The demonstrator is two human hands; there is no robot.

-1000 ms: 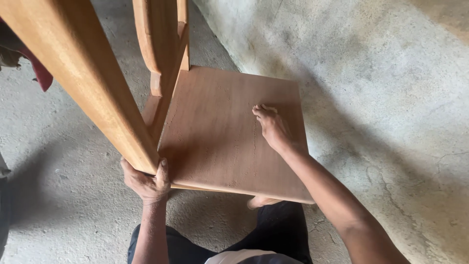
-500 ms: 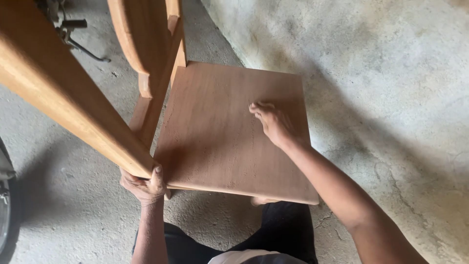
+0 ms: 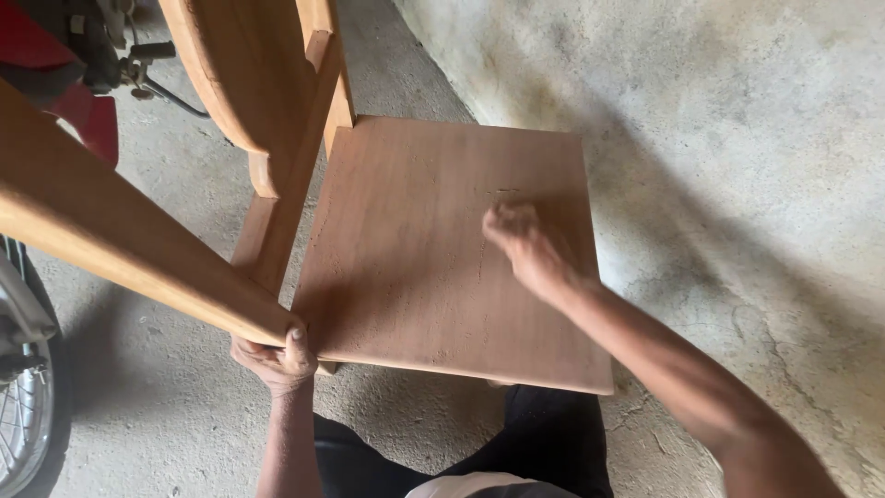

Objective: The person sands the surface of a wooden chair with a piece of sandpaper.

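A bare wooden chair stands on the concrete floor below me. Its flat seat board (image 3: 406, 258) is dusted with fine sawdust. My left hand (image 3: 277, 355) grips the near upright post of the chair back (image 3: 129, 249) where it meets the seat's front corner. My right hand (image 3: 527, 247) lies on the seat's right half, fingers curled and blurred with motion; whether something is under the palm cannot be told. A curved back rail (image 3: 235, 74) rises at the top left.
A rough concrete wall (image 3: 719, 138) runs close along the right of the chair. A red motorcycle part (image 3: 83, 83) and a spoked wheel (image 3: 23, 415) sit at the left. My dark-trousered legs (image 3: 479, 452) are under the seat's near edge.
My right hand has slid a little toward me and to the right across the seat. The view has shifted, bringing the motorcycle and wheel into sight at the left. My left hand keeps its grip.
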